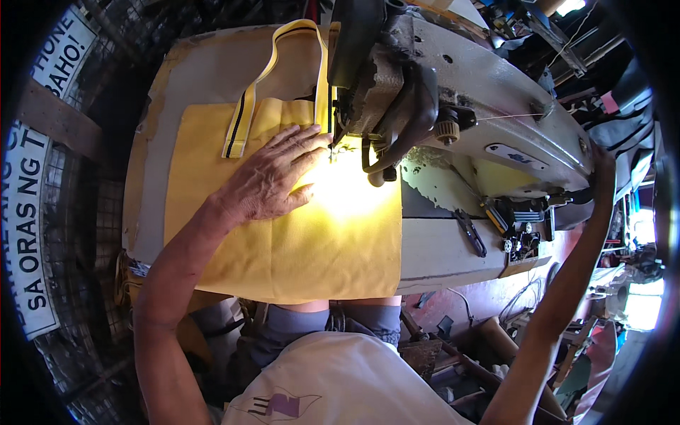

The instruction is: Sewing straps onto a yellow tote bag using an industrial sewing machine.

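Note:
A large yellow fabric piece (283, 248) lies flat under the head of a sewing machine (453, 78). Its strap (244, 106), yellow with a dark centre stripe, loops up beyond the top edge and runs beneath the presser foot (333, 145). My left hand (273, 173) rests palm down on the fabric and strap end, fingers stretched out just left of the needle area. A bright lamp glare washes out the cloth beside it. Far to the right, my right hand (602, 163) reaches the machine's end by the handwheel; its fingers are mostly hidden in shadow.
Right of the fabric, a dark-handled cutter (471, 234) and a bobbin winder (524, 237) sit on the worn table (439, 251). A thread spans the machine arm. Signboards (39, 234) lean against mesh at left. Boxes and scraps (460, 361) crowd below right.

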Tool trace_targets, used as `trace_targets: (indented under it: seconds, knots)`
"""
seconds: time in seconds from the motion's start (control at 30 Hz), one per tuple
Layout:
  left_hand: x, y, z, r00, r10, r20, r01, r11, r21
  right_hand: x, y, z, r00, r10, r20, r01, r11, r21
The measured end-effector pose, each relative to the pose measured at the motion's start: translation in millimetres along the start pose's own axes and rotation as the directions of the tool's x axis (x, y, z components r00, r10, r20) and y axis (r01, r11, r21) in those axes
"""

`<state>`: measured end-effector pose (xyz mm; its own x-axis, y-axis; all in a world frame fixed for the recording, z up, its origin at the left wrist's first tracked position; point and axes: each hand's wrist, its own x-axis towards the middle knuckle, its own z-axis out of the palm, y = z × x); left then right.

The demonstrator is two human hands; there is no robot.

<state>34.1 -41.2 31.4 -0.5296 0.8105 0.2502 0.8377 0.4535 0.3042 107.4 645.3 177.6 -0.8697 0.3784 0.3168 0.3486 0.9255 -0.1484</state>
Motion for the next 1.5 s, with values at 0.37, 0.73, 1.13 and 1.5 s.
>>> trace_targets:
  seconds: [0.37, 0.73, 1.13, 1.5]
  knots:
    - [-1, 3, -2, 1.0, 0.024, 0.004, -0.024, 1.0, 0.0, -81, -24, 38, 0.83, 0.19, -0.524, 0.026, 0.926, 0.377]
    - [-1, -3, -1, 0.998, 0.032, -0.047, -0.03, 0.999, 0.043, -208, -79, 65, 0.837, 0.254, -0.484, -0.019, 0.899, 0.438]
    - [-8, 6, 3, 1.0, 0.024, -0.011, -0.023, 0.997, 0.08, -460, -332, 205, 0.639, -0.365, 0.677, -0.769, -0.295, 0.567]
    - [6, 107, 82, 0.752, -0.558, -0.351, 0.617, 0.782, 0.081, -317, -276, 61, 0.915, -0.014, 0.402, -0.357, -0.486, 0.797]
